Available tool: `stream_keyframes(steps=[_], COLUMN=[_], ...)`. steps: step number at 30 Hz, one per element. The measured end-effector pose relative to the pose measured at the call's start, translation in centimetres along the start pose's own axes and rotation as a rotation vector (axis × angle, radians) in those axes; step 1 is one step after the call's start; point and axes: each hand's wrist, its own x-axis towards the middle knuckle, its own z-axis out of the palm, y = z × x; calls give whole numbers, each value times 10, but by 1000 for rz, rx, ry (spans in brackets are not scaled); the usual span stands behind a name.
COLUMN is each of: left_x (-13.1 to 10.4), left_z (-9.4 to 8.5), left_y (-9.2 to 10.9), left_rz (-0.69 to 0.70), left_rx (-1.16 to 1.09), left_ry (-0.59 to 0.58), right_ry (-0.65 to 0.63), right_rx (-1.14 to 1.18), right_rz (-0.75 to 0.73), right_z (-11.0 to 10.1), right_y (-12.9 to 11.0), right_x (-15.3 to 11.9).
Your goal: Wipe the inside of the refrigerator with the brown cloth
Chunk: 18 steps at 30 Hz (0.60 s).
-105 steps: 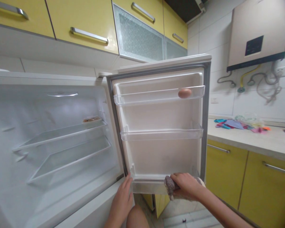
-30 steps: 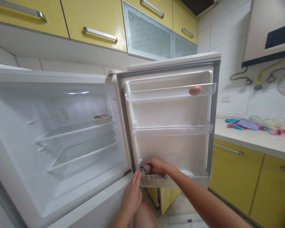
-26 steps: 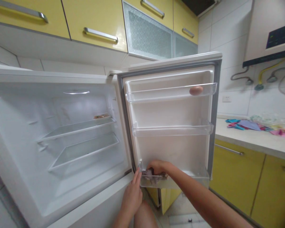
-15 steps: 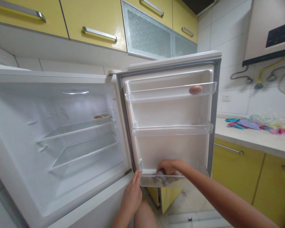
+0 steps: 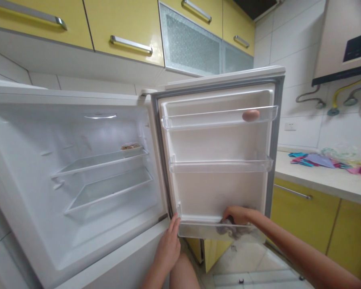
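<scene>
The fridge door (image 5: 216, 140) stands wide open. Inside its clear bottom bin (image 5: 195, 230), my right hand (image 5: 240, 215) is closed on a greyish-purple cloth (image 5: 231, 228), pressed down behind the bin's front wall. My left hand (image 5: 168, 245) rests its outstretched fingers against the left end of that same bin, near the hinge side. An egg (image 5: 250, 115) lies in the top door bin (image 5: 204, 119), towards its right end. The middle door bin (image 5: 222, 165) has nothing visible in it.
Left of the door is the fridge interior with two glass shelves (image 5: 105, 160); a small tray of food (image 5: 130, 147) sits on the upper one. Colourful cloths (image 5: 319, 160) lie on the counter (image 5: 331, 180) at right. Yellow cabinets (image 5: 126, 24) hang above, and a water heater (image 5: 345, 40) is at upper right.
My right hand has slid the cloth rightward along the bottom bin. My left hand stays at the bin's left end. The view has shifted slightly.
</scene>
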Motion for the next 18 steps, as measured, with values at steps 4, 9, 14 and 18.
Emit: stream_keyframes(steps=[4,9,14,18], left_x=[1,-1,-1,-1], left_z=[1,-2,-4,-8], left_y=[0,4,8,15], left_rz=[-8,-30,-58,-75], left_rx=[28,61,119,222], left_ry=[-19,-29,-46,-76], right_ry=[-75,-45,-29,-56], right_rx=[-75,-131,-164,-172], right_rz=[-152,-249,-260,-279], right_z=[15,39,47,42], right_y=[-35,-94,-116,-98], right_x=[47,107,130,118])
